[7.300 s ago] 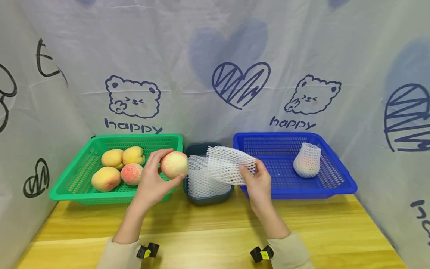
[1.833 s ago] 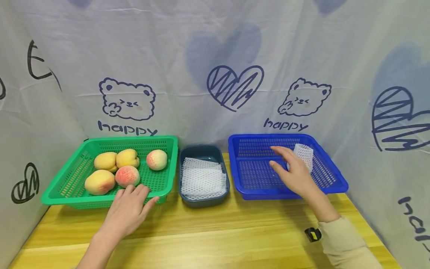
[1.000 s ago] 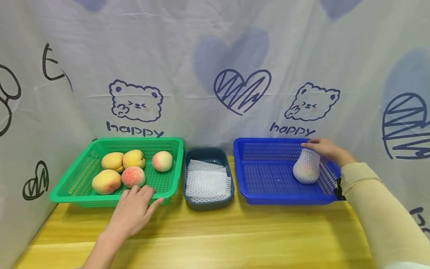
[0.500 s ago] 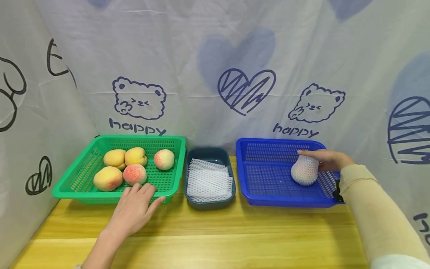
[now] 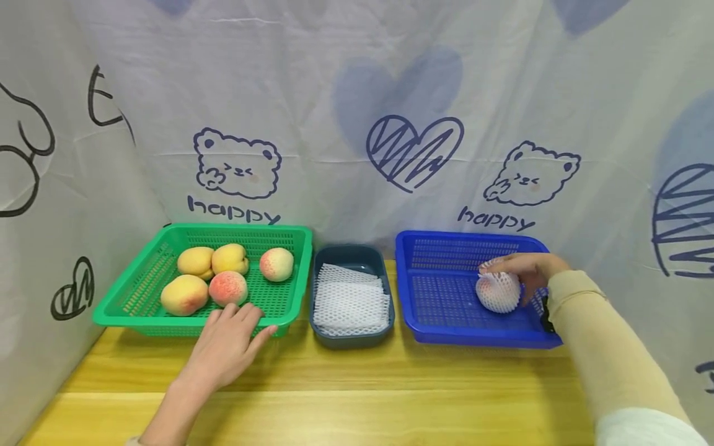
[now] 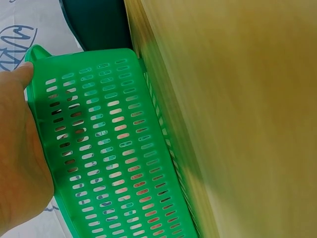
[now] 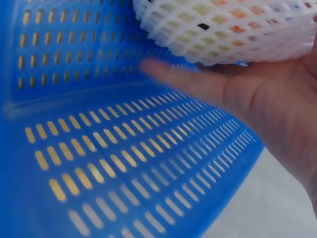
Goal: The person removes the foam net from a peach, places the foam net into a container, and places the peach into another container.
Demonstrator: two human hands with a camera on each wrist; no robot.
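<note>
My left hand [image 5: 225, 347] rests on the front rim of the green basket [image 5: 106, 316], its fingers draped over the edge and the thumb spread out. In the left wrist view the thumb [image 6: 22, 74] lies by the rim. Inside that basket sit several peaches, among them a reddish one [image 5: 229, 288] close to the fingertips and a pale pink one [image 5: 276, 264] at the right. My right hand [image 5: 530, 267] reaches into the blue basket [image 5: 409, 310] and holds a peach in a white foam net [image 5: 498, 294]. One digit [image 7: 188, 82] stretches below the net in the right wrist view.
Between the baskets stands a dark teal tub [image 5: 351, 341] with a stack of white foam nets [image 5: 351, 306] in it. All three containers stand along the back of the wooden table [image 5: 357, 402], against a printed white curtain [image 5: 334, 155].
The loose peach went from my left hand back to the green basket, the net to the tub. My right hand reached the netted peach, which has shifted left and tipped. The left hand stays put lately.
</note>
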